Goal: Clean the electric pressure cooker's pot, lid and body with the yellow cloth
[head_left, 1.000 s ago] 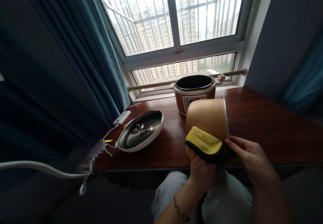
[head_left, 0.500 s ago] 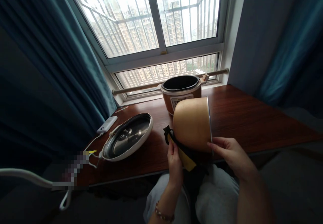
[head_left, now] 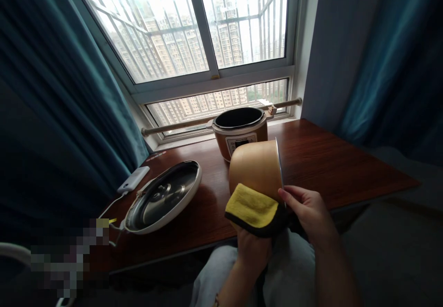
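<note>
A gold inner pot (head_left: 256, 164) lies tipped on its side, its silvery rim turned to the right. My right hand (head_left: 306, 208) pinches that rim between thumb and fingers. Against the lower outside of the pot, my left hand (head_left: 252, 247) holds a yellow cloth (head_left: 254, 205) with a black underside; the cloth hides most of the fingers. Just behind the pot stands the gold-brown electric cooker (head_left: 221, 143), open at the top, its front panel partly covered by the pot.
A round cooker lid (head_left: 169, 201) rests with its inside up on the left of the wooden table (head_left: 332, 168). Beyond it lies a white device (head_left: 134, 179) with a cable. A barred window (head_left: 180, 49) and blue curtains (head_left: 90, 81) surround the table.
My left hand has brought the cloth up and right onto the pot's side, with its yellow face now spread out. My right hand still grips the rim. The view has shifted slightly.
</note>
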Demonstrator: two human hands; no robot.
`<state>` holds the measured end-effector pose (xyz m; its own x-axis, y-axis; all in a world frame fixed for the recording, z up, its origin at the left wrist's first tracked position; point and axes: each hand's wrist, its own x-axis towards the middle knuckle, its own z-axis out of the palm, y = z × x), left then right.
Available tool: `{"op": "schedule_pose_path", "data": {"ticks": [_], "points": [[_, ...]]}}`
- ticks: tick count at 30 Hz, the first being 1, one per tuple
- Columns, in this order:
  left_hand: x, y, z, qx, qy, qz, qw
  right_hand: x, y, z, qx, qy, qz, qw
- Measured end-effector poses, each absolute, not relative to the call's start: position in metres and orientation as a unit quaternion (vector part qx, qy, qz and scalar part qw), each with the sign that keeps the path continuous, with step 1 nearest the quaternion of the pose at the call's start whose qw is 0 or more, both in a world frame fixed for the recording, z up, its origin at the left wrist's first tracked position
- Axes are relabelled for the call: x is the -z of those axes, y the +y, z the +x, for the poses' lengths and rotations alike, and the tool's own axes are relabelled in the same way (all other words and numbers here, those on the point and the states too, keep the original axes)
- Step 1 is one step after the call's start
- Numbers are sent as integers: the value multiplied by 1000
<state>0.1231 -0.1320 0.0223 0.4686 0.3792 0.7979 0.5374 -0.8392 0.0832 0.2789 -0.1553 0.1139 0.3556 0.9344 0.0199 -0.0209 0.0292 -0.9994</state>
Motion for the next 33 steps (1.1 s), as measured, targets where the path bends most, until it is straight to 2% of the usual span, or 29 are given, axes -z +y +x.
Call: {"op": "schedule_pose_path", "data": {"ticks": [3,7,10,13,15,18,22,25,29,31,33], "points": [[-17,-127,121,486,-340,-805,19,-108,-149,278,-364,-378,-572,631],[-15,-118,118,577,-513,-583,-254,-108,-148,279,-382,-348,-544,661],[-20,-112,118,595,-512,-457,-418,-112,-153,281,-478,-358,-496,630],[-21,-111,119,598,-493,-409,-482,-113,-156,284,-515,-395,-478,592],[-19,-114,120,596,-508,-436,-443,-111,-156,285,-482,-414,-500,588],[-14,-122,120,596,-497,-579,-252,-106,-153,285,-423,-430,-532,594],[-21,-131,123,494,-305,-814,4,-104,-150,282,-378,-420,-549,617],[-28,-135,127,436,-237,-865,83,-106,-150,279,-361,-411,-552,629],[-18,-131,123,448,-316,-834,55,-105,-147,275,-329,-387,-564,651],[-12,-124,119,501,-399,-768,-31,-104,-144,274,-326,-372,-562,663],[-13,-116,116,552,-477,-665,-159,-103,-142,272,-333,-356,-553,676]]}}
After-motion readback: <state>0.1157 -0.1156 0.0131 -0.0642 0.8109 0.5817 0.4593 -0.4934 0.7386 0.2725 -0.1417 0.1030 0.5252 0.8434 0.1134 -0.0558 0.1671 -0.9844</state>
